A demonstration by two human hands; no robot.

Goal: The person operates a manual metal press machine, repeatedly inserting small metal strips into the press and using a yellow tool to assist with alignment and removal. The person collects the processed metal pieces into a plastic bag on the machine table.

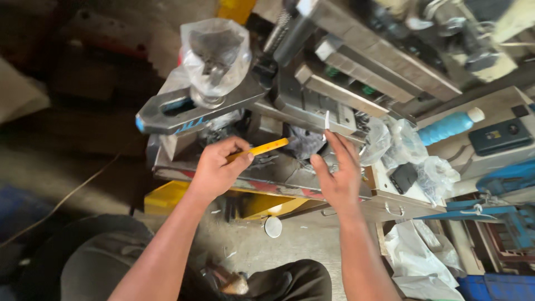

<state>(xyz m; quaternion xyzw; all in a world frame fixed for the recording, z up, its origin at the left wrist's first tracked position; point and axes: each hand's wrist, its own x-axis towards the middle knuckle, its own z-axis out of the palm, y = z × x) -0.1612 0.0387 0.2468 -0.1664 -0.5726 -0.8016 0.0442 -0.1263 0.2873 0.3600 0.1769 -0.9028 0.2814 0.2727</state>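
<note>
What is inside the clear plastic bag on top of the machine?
Inside the clear plastic bag a dark metal part shows, sitting on a round metal base. Creases and glare in the plastic blur its shape, so its exact kind cannot be told.

Daylight from right, upper left floor in deep shadow; glare on plastic bag [214, 53]; edges soft, slightly warped.
</note>
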